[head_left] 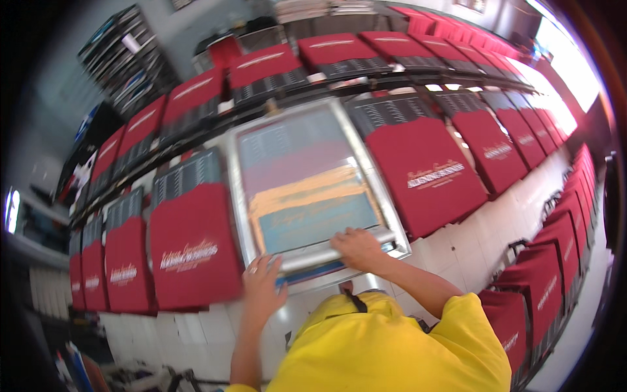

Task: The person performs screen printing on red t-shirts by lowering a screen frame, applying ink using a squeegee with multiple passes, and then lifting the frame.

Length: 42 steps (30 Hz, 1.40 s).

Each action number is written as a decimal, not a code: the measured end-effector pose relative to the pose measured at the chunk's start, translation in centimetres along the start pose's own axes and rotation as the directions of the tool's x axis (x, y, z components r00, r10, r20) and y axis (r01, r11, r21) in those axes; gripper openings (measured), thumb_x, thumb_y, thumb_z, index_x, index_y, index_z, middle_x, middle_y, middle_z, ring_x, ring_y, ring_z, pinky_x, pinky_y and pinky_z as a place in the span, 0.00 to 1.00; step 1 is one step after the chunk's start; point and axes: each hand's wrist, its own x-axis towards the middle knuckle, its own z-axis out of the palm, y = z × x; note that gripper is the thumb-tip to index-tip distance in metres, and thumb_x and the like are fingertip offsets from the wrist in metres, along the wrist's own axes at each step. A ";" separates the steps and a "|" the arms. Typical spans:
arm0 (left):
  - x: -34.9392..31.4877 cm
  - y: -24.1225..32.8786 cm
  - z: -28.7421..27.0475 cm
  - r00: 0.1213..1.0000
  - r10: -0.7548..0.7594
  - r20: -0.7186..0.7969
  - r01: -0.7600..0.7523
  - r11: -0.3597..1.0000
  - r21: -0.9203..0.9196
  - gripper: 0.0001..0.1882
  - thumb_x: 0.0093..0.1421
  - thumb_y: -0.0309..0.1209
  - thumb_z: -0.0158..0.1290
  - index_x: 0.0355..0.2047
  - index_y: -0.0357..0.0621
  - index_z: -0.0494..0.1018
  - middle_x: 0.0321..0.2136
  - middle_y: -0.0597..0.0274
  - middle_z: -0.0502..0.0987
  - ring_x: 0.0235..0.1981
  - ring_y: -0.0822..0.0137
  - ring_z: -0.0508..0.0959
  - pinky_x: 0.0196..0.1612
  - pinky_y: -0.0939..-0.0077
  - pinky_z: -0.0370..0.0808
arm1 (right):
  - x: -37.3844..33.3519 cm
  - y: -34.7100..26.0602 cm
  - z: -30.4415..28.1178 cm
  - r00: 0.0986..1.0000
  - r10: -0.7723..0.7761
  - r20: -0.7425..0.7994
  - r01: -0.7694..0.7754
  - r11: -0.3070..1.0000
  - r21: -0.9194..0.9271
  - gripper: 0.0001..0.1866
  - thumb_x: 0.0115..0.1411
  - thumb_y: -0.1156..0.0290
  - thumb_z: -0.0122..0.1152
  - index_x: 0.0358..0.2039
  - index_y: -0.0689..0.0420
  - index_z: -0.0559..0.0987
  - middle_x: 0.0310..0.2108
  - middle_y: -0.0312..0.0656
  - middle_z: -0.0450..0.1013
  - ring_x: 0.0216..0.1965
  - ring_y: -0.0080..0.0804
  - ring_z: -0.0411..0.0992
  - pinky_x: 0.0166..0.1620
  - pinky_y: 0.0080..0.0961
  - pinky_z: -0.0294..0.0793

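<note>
A screen-printing frame (236,189) with a silvery metal rim lies in front of me, over one of the boards. Orange-yellow ink (307,185) is spread in a band across its mesh, above a blue-green stencil area (317,219). Along the near end of the frame runs a pale, bar-shaped squeegee (307,259). My right hand (358,249) is closed over the squeegee's right part. At its left end, the fingers of my left hand (263,281) curl on the bar, slightly blurred.
Dark red shirts with pale print lie on boards either side, such as one shirt (192,255) at left and another (424,170) at right. A second row (261,65) runs behind. More shirts (539,287) line the right. A loaded shelf (124,59) stands far left.
</note>
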 end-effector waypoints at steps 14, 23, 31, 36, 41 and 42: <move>1.1 -3.3 4.8 0.999 -0.011 0.039 0.009 0.997 0.071 0.16 0.39 0.18 0.55 0.33 0.37 0.71 0.39 0.50 0.74 0.38 0.51 0.78 0.39 0.63 0.77 | -4.4 3.8 0.4 0.972 0.067 -0.225 -0.098 0.987 -0.131 0.11 0.38 0.74 0.63 0.26 0.54 0.75 0.31 0.39 0.71 0.40 0.39 0.69 0.41 0.33 0.69; -1.5 -1.7 4.9 0.999 0.010 -0.042 -0.006 0.994 0.109 0.22 0.41 0.18 0.54 0.41 0.34 0.74 0.42 0.51 0.78 0.43 0.51 0.79 0.45 0.63 0.78 | -6.6 2.1 -0.1 0.972 0.062 -0.225 -0.078 0.995 -0.064 0.12 0.39 0.75 0.61 0.29 0.58 0.75 0.31 0.40 0.72 0.37 0.39 0.69 0.37 0.32 0.68; 2.2 -5.1 6.7 0.994 0.067 -0.087 -0.052 0.986 0.158 0.19 0.43 0.19 0.53 0.40 0.36 0.75 0.41 0.52 0.79 0.42 0.53 0.81 0.38 0.66 0.79 | -2.2 5.7 1.7 0.961 0.043 -0.275 -0.070 0.993 -0.090 0.09 0.42 0.75 0.57 0.28 0.57 0.74 0.30 0.41 0.71 0.36 0.39 0.69 0.35 0.33 0.68; 9.8 -8.5 5.8 0.998 0.035 -0.044 -0.028 0.988 0.154 0.17 0.42 0.18 0.54 0.35 0.38 0.75 0.35 0.53 0.79 0.32 0.55 0.81 0.34 0.66 0.79 | 4.6 10.1 1.0 0.961 0.036 -0.275 -0.079 0.986 -0.148 0.08 0.41 0.76 0.59 0.25 0.56 0.74 0.29 0.41 0.71 0.37 0.40 0.70 0.38 0.34 0.72; 14.9 -10.3 4.1 1.000 -0.007 0.019 0.005 0.989 0.149 0.11 0.43 0.19 0.53 0.30 0.40 0.74 0.29 0.53 0.78 0.30 0.53 0.80 0.33 0.62 0.78 | 9.7 13.3 -1.1 0.971 0.017 -0.239 -0.053 0.988 -0.147 0.09 0.39 0.77 0.61 0.25 0.56 0.76 0.29 0.41 0.72 0.37 0.40 0.71 0.39 0.34 0.74; 15.3 -10.4 3.8 0.999 -0.033 0.043 0.026 0.989 0.149 0.10 0.43 0.19 0.53 0.29 0.41 0.73 0.29 0.53 0.78 0.31 0.53 0.80 0.33 0.62 0.78 | 10.2 13.5 -1.5 0.973 0.016 -0.232 -0.047 0.990 -0.129 0.09 0.38 0.77 0.62 0.24 0.56 0.76 0.29 0.41 0.72 0.37 0.40 0.71 0.40 0.33 0.74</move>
